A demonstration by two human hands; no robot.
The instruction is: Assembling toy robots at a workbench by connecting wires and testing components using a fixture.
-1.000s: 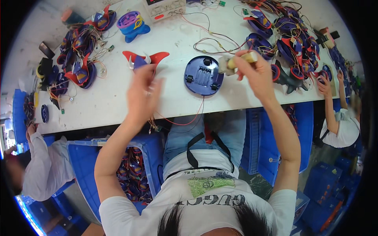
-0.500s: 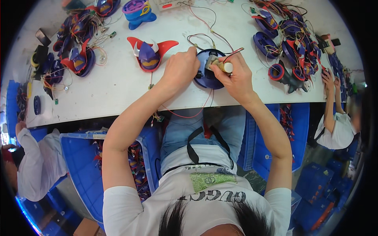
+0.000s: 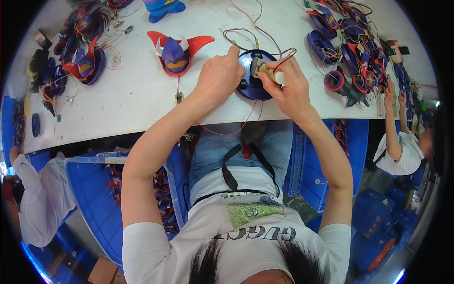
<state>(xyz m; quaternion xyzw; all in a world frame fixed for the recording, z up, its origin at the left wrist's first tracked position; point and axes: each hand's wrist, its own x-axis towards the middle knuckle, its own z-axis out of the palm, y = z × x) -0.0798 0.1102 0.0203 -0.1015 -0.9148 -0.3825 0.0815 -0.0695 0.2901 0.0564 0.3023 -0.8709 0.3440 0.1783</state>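
A round dark-blue plastic base [image 3: 250, 92] lies on the white table, its hollow side with black fittings turned up. My left hand [image 3: 220, 75] is closed at its left rim, fingers curled, their tips partly hidden. Between the thumb and fingers of my right hand [image 3: 293, 87] is a small motor unit [image 3: 266, 72], yellowish and metallic with a white round end. It sits over the middle of the base; I cannot tell whether it touches. Thin wires run from the base and motor. Left of my hands rests a red-winged purple figure head [image 3: 175, 57] with pale horns.
Piles of wired figure parts lie at the table's left [image 3: 87, 57] and right [image 3: 352, 42]. A blue toy piece [image 3: 163, 10] stands at the far edge. Blue crates [image 3: 94, 203] flank my legs. Co-workers sit at left [image 3: 42, 199] and right [image 3: 399, 151].
The view has shifted slightly, so the table things sit higher. My right hand has turned the motor unit a little over the base. My left hand stays at the rim.
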